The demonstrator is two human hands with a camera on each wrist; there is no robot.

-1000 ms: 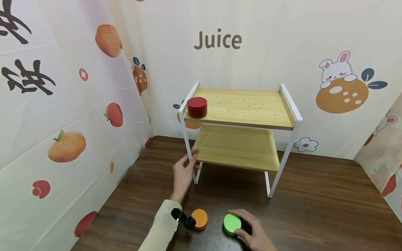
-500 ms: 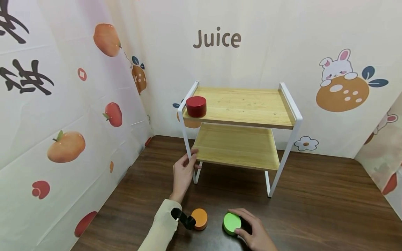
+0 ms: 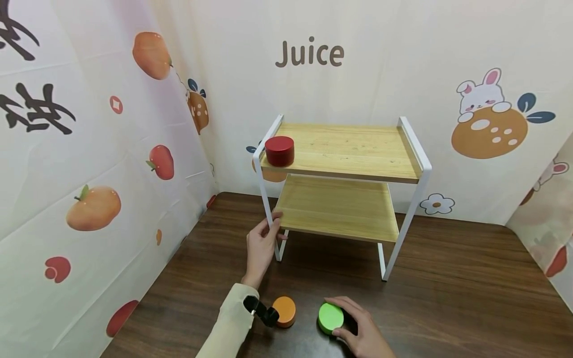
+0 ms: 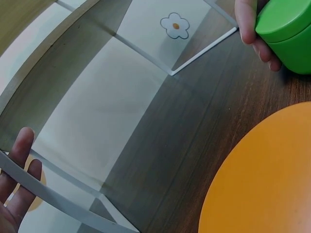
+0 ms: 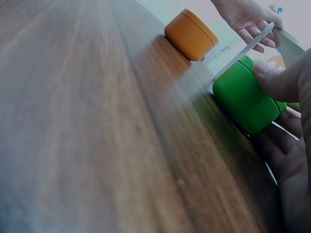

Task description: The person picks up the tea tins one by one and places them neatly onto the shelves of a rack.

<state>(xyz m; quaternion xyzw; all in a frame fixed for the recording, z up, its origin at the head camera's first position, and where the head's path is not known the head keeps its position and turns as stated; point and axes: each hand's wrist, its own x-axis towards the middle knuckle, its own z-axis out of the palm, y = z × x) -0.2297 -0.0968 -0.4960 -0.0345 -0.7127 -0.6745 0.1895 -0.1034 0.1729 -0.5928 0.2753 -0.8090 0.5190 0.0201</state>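
Note:
My left hand (image 3: 261, 246) grips the white front-left leg (image 3: 265, 196) of a small two-tier wooden shelf (image 3: 353, 149), close to the lower board. A green round tin (image 3: 330, 318) stands on the table, pinched between the thumb and fingers of my right hand (image 3: 364, 332). The right wrist view shows my thumb against the side of this green tin (image 5: 243, 97), and a seam below its lid. Between my two arms sits an orange round tin (image 3: 284, 312), touched by neither hand. A red round tin (image 3: 280, 151) rests on the top board's left front corner.
The dark wooden table (image 3: 461, 298) runs under everything. A printed curtain (image 3: 367, 59) hangs behind the shelf and along both sides. My left wrist carries a black strap and camera (image 3: 261, 312), which partly overlaps the orange tin in the head view.
The head view has shifted very slightly. Both hands, the shelf and the tins keep their places.

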